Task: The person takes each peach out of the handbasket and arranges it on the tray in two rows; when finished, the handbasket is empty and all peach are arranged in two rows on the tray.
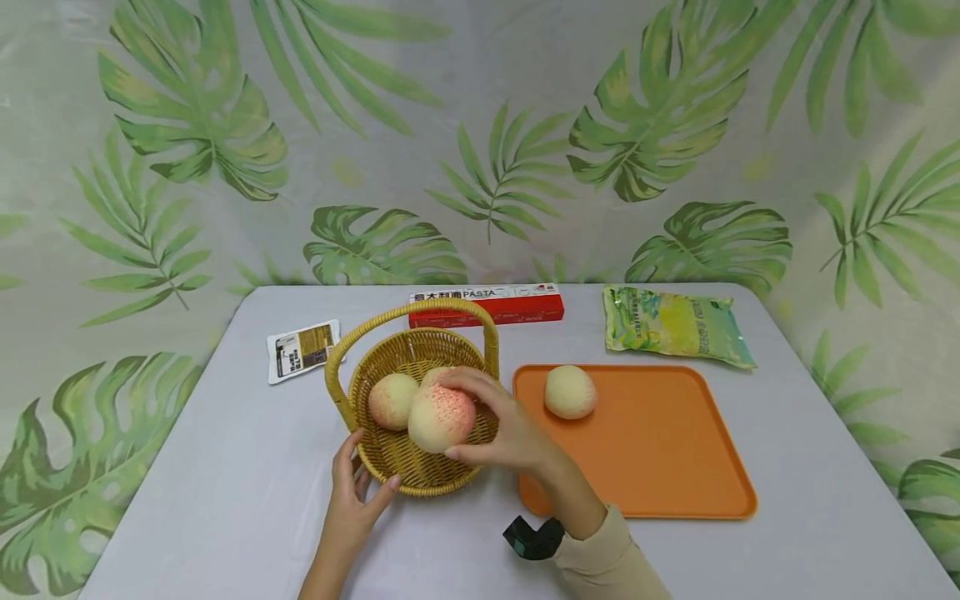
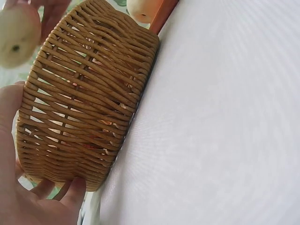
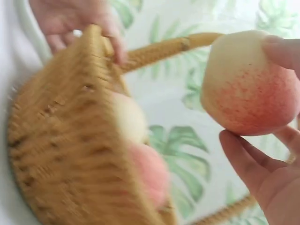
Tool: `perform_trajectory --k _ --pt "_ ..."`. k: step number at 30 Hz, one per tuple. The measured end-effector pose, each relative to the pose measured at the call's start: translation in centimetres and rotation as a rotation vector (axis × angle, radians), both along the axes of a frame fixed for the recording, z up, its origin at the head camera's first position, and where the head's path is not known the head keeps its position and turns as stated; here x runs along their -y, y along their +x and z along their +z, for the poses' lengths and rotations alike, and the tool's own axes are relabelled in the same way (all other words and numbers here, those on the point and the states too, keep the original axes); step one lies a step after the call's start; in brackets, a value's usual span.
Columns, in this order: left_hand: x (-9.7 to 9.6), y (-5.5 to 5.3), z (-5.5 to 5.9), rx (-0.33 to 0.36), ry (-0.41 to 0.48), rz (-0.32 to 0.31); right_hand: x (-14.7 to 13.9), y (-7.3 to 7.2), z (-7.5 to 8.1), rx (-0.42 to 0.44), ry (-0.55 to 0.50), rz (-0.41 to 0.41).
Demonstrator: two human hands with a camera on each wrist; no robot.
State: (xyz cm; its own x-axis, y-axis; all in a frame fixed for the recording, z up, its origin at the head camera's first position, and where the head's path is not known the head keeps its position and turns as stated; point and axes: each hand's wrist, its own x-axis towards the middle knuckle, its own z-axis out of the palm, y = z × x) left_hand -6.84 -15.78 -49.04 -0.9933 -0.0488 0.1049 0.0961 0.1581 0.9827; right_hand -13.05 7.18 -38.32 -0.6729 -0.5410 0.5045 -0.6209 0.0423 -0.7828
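Note:
My right hand [image 1: 506,425] holds a pale peach with a red blush [image 1: 438,417] between thumb and fingers, above the wicker basket [image 1: 420,490]. In the right wrist view, the held peach [image 3: 251,84] is apart from the basket. A peach [image 1: 392,400] lies inside the basket at the left; the right wrist view also shows a pinker peach [image 3: 151,173] in there, mostly hidden from the head view. My left hand [image 1: 356,500] grips the basket's near left side, with its fingers [image 2: 75,192] curled against the weave.
An orange tray [image 1: 645,467] stands right of the basket, with one peach [image 1: 570,392] at its upper left. Behind are a red-and-white pasta box [image 1: 517,307] and a green-yellow packet [image 1: 675,323]. A small white-and-brown pouch [image 1: 302,350] lies left of the basket.

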Motion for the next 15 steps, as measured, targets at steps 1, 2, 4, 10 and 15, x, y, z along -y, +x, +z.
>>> perform_trajectory --k 1,2,4,10,15 --pt "0.0 0.0 0.1 0.004 0.001 0.0 -0.5 0.2 0.6 0.0 -0.031 -0.014" --pt "0.0 0.0 0.2 0.009 0.006 0.0 -1.1 0.4 1.1 -0.002 -0.063 -0.032" --pt "-0.2 0.1 0.7 0.012 0.015 0.001 -2.4 0.5 1.5 -0.008 -0.136 -0.061" --pt "-0.7 0.7 2.7 0.016 0.003 -0.001 -7.2 -0.4 -0.4 -0.051 -0.28 -0.225" --pt "-0.8 0.7 2.8 0.016 0.003 -0.001 -11.3 -1.0 -2.4 0.016 -0.256 -0.446"
